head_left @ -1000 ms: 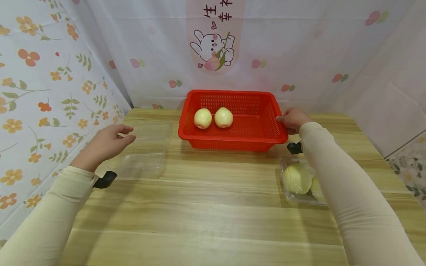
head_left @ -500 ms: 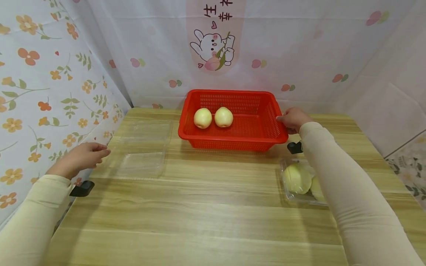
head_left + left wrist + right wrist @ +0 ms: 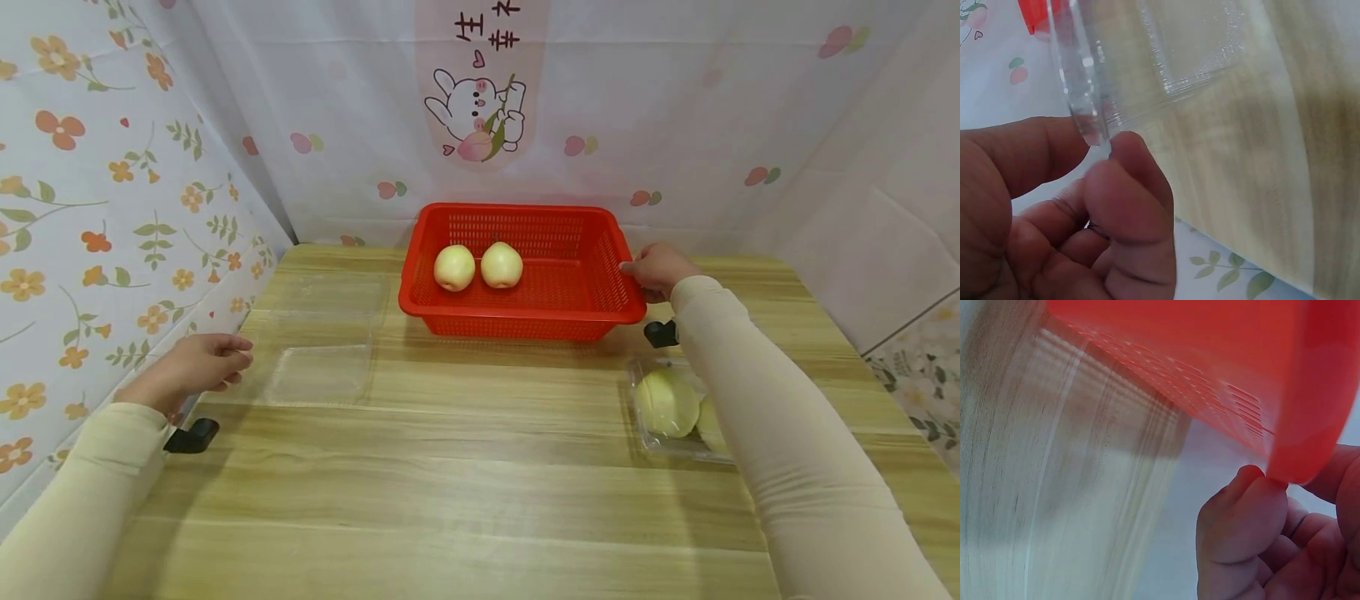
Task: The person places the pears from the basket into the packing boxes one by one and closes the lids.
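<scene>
At the left, my left hand (image 3: pixel 198 367) pinches the edge of a clear plastic container (image 3: pixel 322 375); the left wrist view shows its clear rim (image 3: pixel 1088 81) between thumb and fingers. The container lies unfolded on the table, with two shallow halves. My right hand (image 3: pixel 658 271) grips the right end of a red plastic basket (image 3: pixel 525 317). Its rim (image 3: pixel 1310 444) sits between thumb and curled fingers in the right wrist view. Two pale yellow apples or pears, a left fruit (image 3: pixel 454 267) and a right fruit (image 3: pixel 502 265), rest inside the basket's left half.
A second clear container (image 3: pixel 647 446) holding pale yellow fruit (image 3: pixel 667 402) stands at the right, partly hidden by my right sleeve (image 3: pixel 765 417). Behind the wooden table (image 3: pixel 450 483) hangs a printed curtain (image 3: pixel 337 100); a flowered one (image 3: pixel 150 217) lines the left side.
My left hand has moved left and toward me from above the clear container to its left edge. The right hand stays on the basket's rim.
</scene>
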The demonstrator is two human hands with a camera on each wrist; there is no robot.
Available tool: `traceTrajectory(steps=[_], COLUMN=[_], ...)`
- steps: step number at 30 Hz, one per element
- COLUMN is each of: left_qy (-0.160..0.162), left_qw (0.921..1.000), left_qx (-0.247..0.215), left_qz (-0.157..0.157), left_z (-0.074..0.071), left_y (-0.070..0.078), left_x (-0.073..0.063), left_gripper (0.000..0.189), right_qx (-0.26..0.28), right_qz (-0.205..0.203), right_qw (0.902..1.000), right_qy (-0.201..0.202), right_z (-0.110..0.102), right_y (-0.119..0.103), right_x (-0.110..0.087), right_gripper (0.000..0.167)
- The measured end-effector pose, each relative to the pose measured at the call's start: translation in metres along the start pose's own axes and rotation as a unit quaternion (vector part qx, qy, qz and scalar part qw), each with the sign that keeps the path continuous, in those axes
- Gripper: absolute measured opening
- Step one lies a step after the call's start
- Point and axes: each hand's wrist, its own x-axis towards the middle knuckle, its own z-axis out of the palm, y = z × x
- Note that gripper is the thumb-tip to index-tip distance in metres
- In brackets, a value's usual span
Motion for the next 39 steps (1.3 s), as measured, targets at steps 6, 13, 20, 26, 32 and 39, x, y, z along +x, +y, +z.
traceTrajectory(steps=[6,13,20,26,32,39], left_qy=[0.003,0.002,-0.008,-0.019,-0.019,-0.029], left_qw=[0.9998,0.9999,0.999,0.9987,0.9988,0.9983], left_qx=[-0.018,-0.015,-0.04,-0.04,-0.03,-0.033], left_qz=[0.001,0.002,0.016,0.025,0.033,0.037], left_z=[0.008,0.015,0.022,0.027,0.031,0.037], left_y=[-0.002,0.001,0.005,0.007,0.009,0.015], left_x=[-0.001,-0.002,-0.004,-0.006,-0.009,-0.015], left_gripper=[0.051,0.053,0.053,0.052,0.052,0.054], right_qx=[-0.01,-0.01,-0.015,-0.009,-0.007,-0.014], right_qz=[0.003,0.005,0.006,-0.002,0.0,0.004], right_qw=[0.9999,0.9999,0.9999,1.0,1.0,0.9999], right_qy=[-0.001,-0.002,0.003,0.004,0.006,0.005], right_z=[0.0,0.0,0.001,0.002,0.002,0.001], right_y=[0.002,0.003,0.002,0.001,0.002,0.003], right_x=[0.002,0.002,0.002,0.001,0.001,0.002], right_gripper=[0.029,0.03,0.029,0.028,0.029,0.033])
